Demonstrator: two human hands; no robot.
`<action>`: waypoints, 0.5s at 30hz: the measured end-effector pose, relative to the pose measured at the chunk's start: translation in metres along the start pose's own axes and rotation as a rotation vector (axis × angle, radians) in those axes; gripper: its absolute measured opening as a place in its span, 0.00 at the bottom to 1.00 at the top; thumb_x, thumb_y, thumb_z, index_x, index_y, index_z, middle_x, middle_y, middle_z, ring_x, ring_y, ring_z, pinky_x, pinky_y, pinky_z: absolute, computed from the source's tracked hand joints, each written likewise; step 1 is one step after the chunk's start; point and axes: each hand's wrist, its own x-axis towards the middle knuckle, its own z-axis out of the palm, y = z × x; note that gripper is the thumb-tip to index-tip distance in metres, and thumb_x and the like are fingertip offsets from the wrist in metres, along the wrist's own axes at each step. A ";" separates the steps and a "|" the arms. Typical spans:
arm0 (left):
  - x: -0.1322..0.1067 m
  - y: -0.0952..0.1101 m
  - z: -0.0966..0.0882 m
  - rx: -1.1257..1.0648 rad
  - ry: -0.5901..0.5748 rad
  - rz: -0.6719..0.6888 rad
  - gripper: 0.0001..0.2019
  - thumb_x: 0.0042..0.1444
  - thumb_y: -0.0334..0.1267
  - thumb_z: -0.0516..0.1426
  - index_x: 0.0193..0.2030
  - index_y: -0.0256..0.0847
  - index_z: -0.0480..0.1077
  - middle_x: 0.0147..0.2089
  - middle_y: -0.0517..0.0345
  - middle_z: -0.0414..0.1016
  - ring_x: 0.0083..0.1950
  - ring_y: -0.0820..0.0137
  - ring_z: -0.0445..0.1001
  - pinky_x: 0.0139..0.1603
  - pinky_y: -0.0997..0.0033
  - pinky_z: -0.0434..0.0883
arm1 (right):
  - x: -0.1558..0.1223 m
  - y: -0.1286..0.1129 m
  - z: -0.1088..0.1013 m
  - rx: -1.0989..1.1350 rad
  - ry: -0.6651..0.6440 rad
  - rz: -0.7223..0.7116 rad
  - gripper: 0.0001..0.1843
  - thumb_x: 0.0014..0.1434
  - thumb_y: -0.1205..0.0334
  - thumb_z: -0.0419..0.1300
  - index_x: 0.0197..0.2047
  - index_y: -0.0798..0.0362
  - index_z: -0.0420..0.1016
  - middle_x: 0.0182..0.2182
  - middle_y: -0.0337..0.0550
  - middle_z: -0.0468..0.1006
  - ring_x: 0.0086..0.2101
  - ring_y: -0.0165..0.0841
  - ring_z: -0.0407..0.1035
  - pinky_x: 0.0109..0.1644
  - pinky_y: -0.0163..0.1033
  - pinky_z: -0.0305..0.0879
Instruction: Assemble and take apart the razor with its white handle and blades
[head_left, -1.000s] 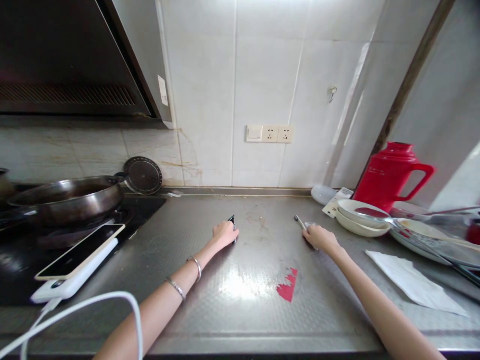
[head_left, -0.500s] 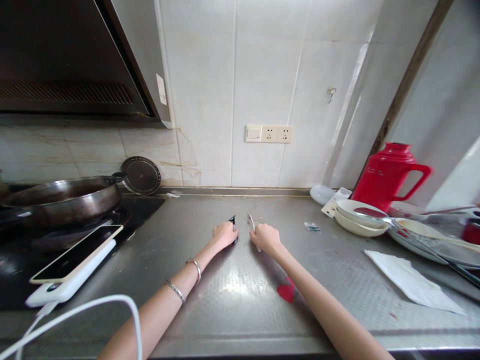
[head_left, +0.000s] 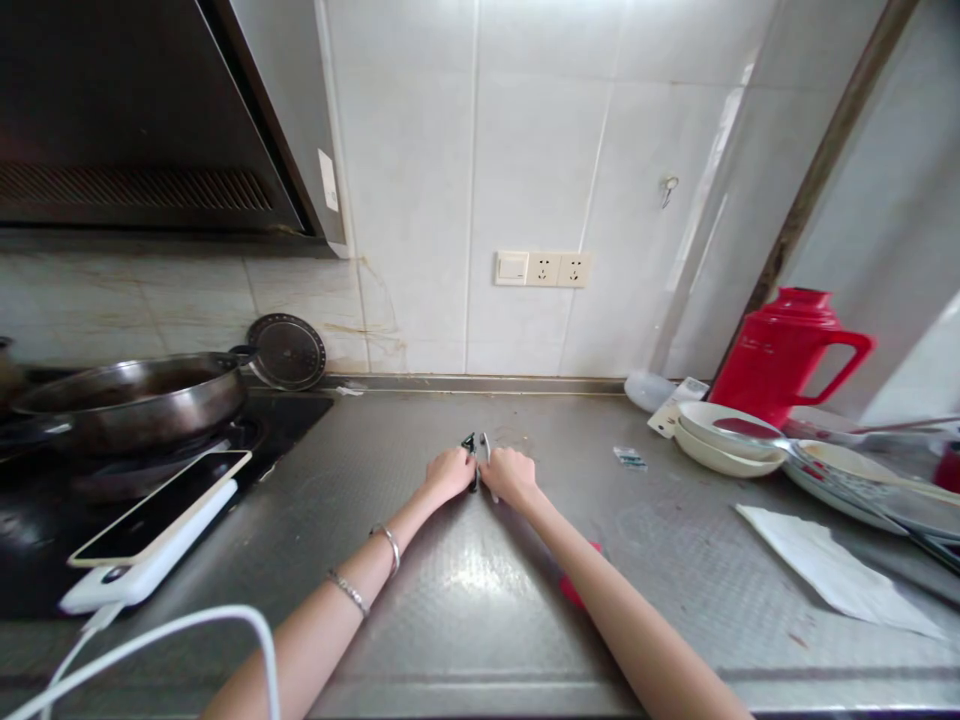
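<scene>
My left hand [head_left: 451,472] is closed around a small, slim black object [head_left: 470,441] whose dark tip sticks up past the fingers. My right hand [head_left: 511,476] is closed around a thin whitish stick-like object [head_left: 485,447], slightly curved at its top. Both objects stand close side by side with a narrow gap between them, over the middle of the metal counter [head_left: 480,600]. Their kind is too small to tell. The fingers hide most of each object.
On the left, a steel pan [head_left: 142,405] sits on the black hob, near a phone [head_left: 165,508] on a white power bank with a cable. To the right are a red thermos [head_left: 780,355], stacked bowls [head_left: 724,455], a paper napkin [head_left: 832,570] and a small packet [head_left: 630,458].
My right hand has moved left with the whitish object, bringing it closer to the black one. My left hand has stayed nearly in place. The view has shifted slightly.
</scene>
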 end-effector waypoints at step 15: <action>-0.001 -0.005 0.001 -0.034 0.018 0.032 0.16 0.58 0.40 0.45 0.33 0.41 0.73 0.39 0.49 0.77 0.41 0.62 0.75 0.36 0.70 0.65 | 0.016 0.065 -0.015 0.123 0.137 -0.080 0.16 0.58 0.56 0.49 0.36 0.54 0.75 0.38 0.51 0.76 0.41 0.37 0.70 0.42 0.37 0.62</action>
